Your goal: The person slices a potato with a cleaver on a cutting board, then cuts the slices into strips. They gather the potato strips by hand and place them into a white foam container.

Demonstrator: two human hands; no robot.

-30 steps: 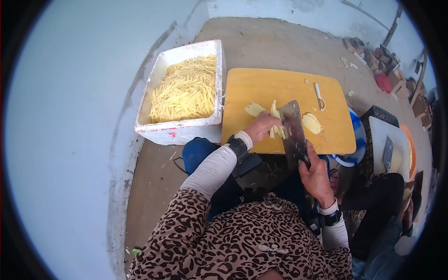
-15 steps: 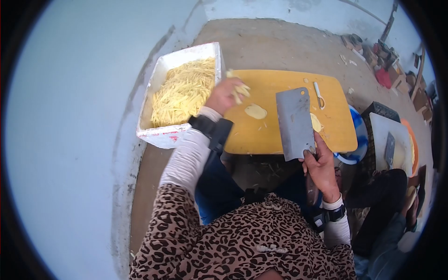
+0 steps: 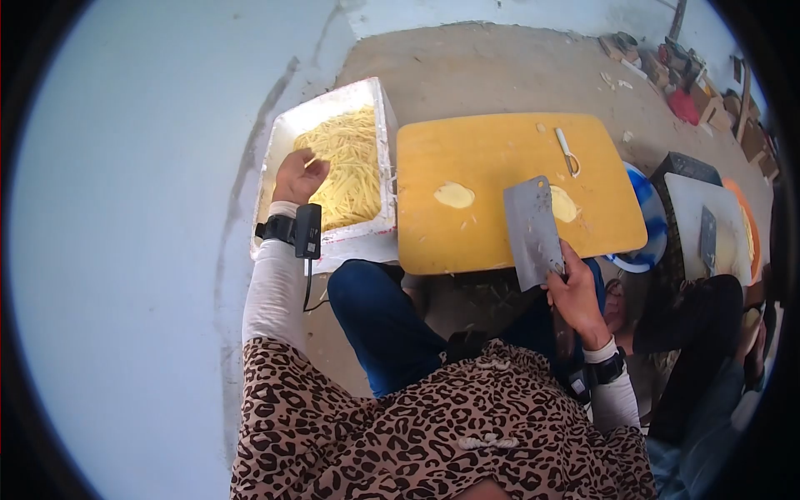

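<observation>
My left hand (image 3: 301, 177) hangs over the near left part of a white foam box (image 3: 279, 243), thumb and fingers apart. Pale yellow potato strips (image 3: 354, 171) fill much of the box. My right hand (image 3: 577, 296) grips a cleaver (image 3: 533, 233), its broad blade slanting over the near right edge of a yellow cutting board (image 3: 492, 158). One flat potato slice (image 3: 454, 195) lies left of the blade. Another slice (image 3: 565, 205) is just right of it, partly behind the blade. A white-handled peeler (image 3: 567, 152) rests towards the far right of the board.
A blue and white basin (image 3: 646, 225) stands beside the board. Farther right, a pale board (image 3: 692, 208) carries a second knife (image 3: 707, 235), near an orange container (image 3: 746, 217). Another person's leg (image 3: 683, 325) is close on my right. A wall (image 3: 133, 250) borders the left.
My left hand has moved left from above the board to over the box; the strips it held are no longer seen in it. The cleaver has shifted slightly down and right.
</observation>
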